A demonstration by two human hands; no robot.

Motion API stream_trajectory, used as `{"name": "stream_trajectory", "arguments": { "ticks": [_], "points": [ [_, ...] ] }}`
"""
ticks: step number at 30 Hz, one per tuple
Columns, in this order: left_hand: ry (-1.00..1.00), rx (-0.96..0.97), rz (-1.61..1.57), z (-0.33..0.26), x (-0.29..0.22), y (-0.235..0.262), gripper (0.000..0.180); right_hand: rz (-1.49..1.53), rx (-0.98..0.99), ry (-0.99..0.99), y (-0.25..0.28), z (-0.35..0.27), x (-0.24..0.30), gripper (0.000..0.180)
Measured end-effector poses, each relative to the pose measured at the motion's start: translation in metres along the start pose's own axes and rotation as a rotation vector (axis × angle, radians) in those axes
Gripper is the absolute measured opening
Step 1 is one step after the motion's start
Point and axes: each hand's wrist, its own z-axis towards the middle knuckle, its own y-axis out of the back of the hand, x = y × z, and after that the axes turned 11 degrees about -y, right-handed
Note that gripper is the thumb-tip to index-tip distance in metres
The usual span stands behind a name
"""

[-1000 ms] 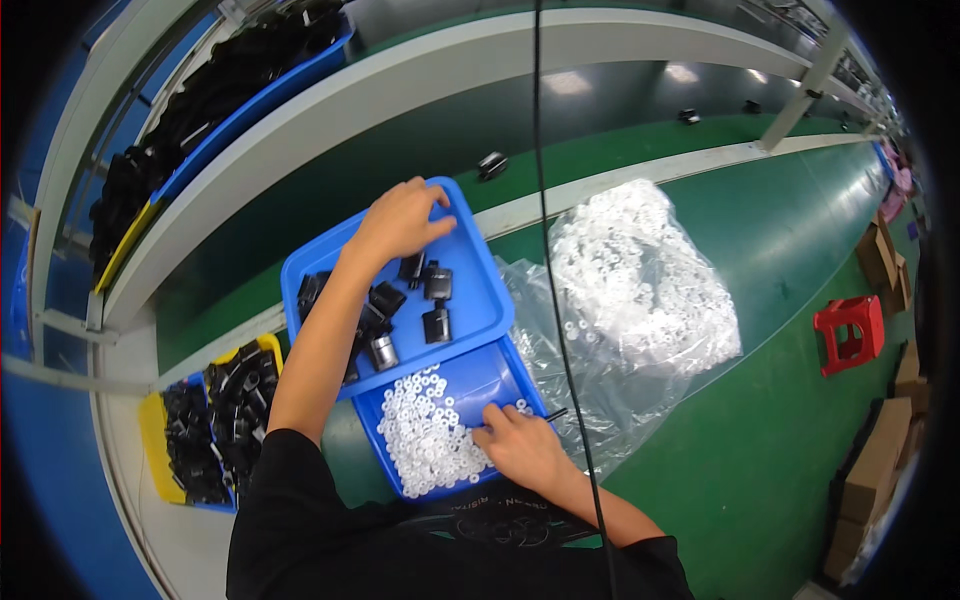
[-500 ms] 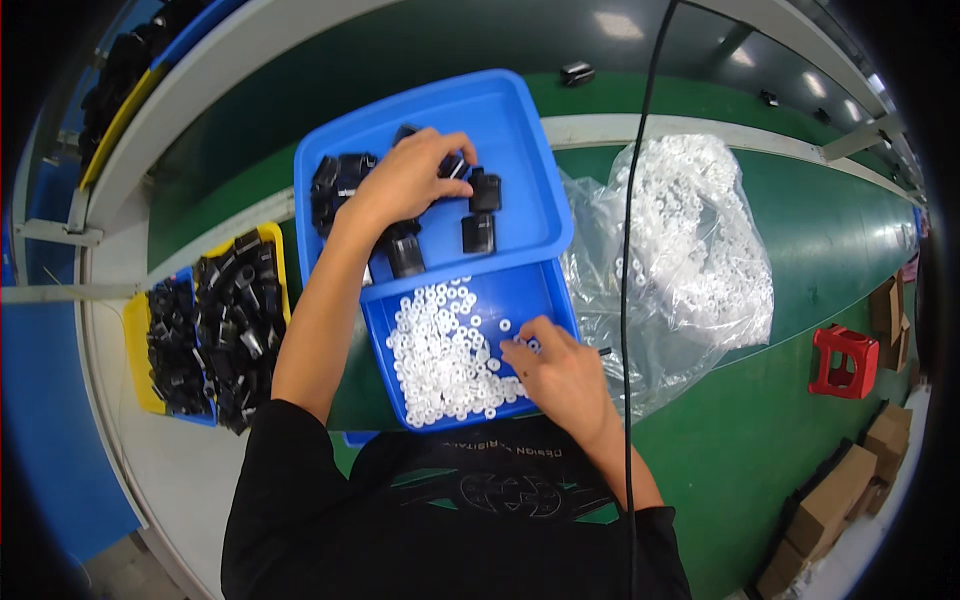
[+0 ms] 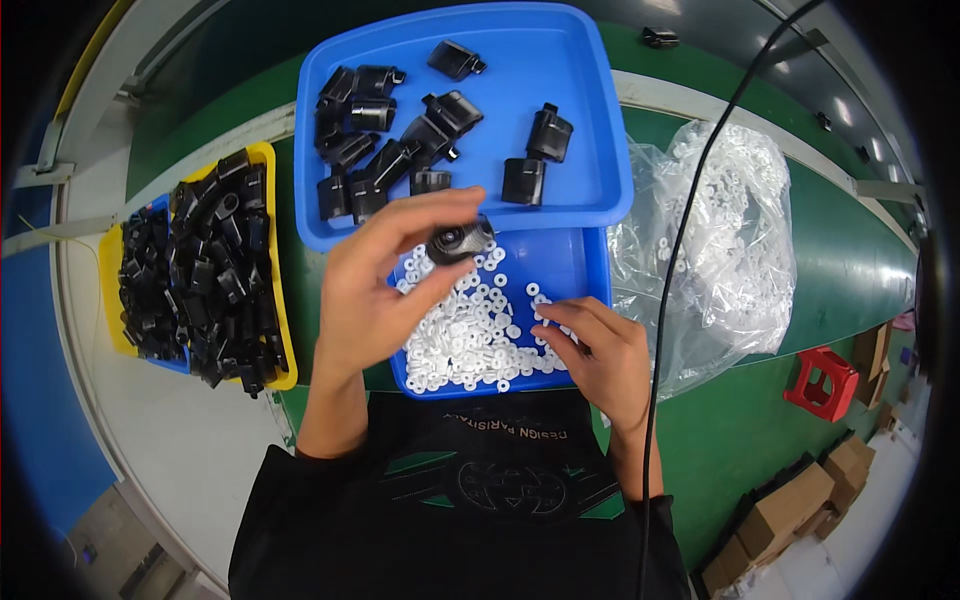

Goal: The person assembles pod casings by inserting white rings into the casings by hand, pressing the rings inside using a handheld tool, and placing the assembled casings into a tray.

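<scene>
The hand-held black casing looks like smooth, glossy plastic. The upper blue tray and lower blue tray seem moulded plastic with a soft sheen. The small white rings look like smooth plastic; the bag is thin, clear, crinkled film. The green desk shines smoothly. The black shirt is matt cloth.

In the upper tray we have a gap between the black cluster and two black pieces; beside our right hand, a black cable hangs across the bag.
</scene>
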Motion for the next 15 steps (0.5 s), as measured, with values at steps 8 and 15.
{"name": "stream_trajectory", "arguments": {
  "ticks": [8, 15],
  "points": [
    [-0.005, -0.008, -0.006, -0.030, 0.009, -0.007, 0.047, 0.085, 0.012, 0.002, 0.010, 0.009, 0.029, 0.026],
    [0.001, -0.006, 0.005, -0.028, 0.002, -0.017, 0.049, 0.259, -0.005, 0.261, 0.011, 0.018, 0.052, 0.039]
  ]
}}
